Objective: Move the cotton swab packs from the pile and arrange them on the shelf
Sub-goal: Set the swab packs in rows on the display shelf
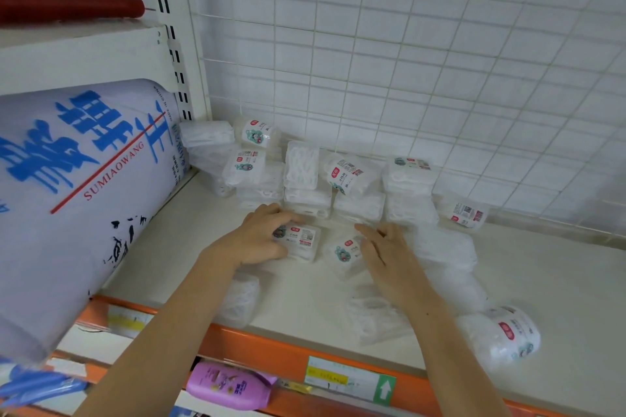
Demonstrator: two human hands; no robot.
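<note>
Cotton swab packs stood in loose stacks along the back edge of the shelf, against the wire grid backing, with more lying scattered toward the front edge. From the head view, the left hand curled its fingers round one labelled pack near the middle of the shelf, and the right hand lay with fingers fairly straight on a second labelled pack just beside it; whether the right hand actually gripped that pack I could not tell.

The risks, as I judged them: the back stacks looked uneven, several packs tilted, so pushing another one in could topple a column. A round-looking pack sat close to the orange front edge and could be knocked off by a forearm. The clear packs were hard to tell apart where they overlapped.

At the left end a large white sack with blue lettering leaned over the shelf, crowding the back left corner. Below the front edge lay a purple bottle, and a price label with a green arrow was fixed to the edge.
</note>
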